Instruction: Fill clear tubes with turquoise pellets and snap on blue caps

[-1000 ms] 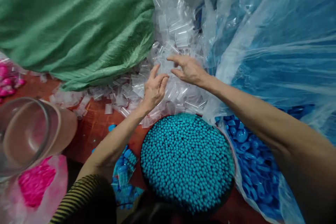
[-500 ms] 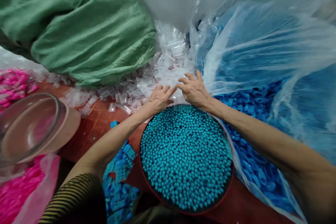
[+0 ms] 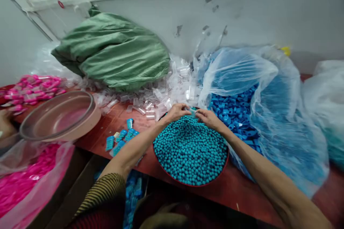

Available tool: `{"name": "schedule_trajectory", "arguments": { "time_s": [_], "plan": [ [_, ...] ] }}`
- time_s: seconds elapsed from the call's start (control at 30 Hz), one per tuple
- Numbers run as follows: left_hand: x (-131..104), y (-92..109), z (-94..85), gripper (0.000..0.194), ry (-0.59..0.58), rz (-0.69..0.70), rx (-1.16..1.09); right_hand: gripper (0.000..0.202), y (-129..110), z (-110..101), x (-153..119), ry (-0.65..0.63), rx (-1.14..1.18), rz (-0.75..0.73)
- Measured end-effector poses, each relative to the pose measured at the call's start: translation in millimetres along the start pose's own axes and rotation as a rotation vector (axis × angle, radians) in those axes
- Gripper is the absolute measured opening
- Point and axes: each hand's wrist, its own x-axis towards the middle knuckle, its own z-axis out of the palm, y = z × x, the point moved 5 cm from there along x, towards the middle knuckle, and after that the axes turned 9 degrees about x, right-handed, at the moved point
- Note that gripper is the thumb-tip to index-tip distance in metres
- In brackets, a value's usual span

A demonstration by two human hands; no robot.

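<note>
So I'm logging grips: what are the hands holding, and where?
Left hand and right hand pinch a small clear plastic piece by its ends, above the teal beads.

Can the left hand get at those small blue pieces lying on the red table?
Probably yes. The small blue pieces lie uncovered on the red table beside the left forearm, though the left hand seems busy pinching something with the right hand.

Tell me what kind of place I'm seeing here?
Likely a small workshop for hand-assembling plastic parts: a bowl heaped with teal beads, a loose pile of clear plastic caps, and big bags of blue plastic pieces on a red table.
</note>
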Motion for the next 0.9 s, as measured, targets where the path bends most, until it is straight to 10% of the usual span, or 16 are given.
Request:
{"name": "schedule_trajectory", "arguments": {
  "time_s": [0.2, 0.37, 0.5, 0.63, 0.77, 0.9],
  "plan": [
    [-20.7, 11.2, 18.4, 0.036, 0.136, -0.218, -0.826, 0.025, -1.2, 33.5, -37.2, 0.133, 0.6, 0.29],
    [-32.4, 27.2, 48.2, 0.037, -0.044, -0.391, -1.098, 0.032, -0.8, 65.4, -47.3, 0.165, 1.009, 0.314],
    [-23.7, 23.8, 54.3, 0.029, -0.101, -0.562, -1.13, 0.038, 11.8, 66.5, -54.6, 0.304, 0.983, 0.293],
    [-6.6, 4.6, 21.6, 0.026, 0.083, -0.593, -1.205, 0.036, 16.0, 56.7, -70.8, 0.318, 0.752, 0.328],
    [-12.0, -7.6, -3.6, 0.033, 0.01, -0.439, -0.867, 0.036, 12.2, 44.2, -73.9, 0.256, 0.643, 0.394],
    [-41.1, -5.5, 11.5, 0.056, 0.076, -0.303, -0.627, 0.035, 12.7, 44.3, -63.6, 0.389, 0.725, 0.309]
  ]
}}
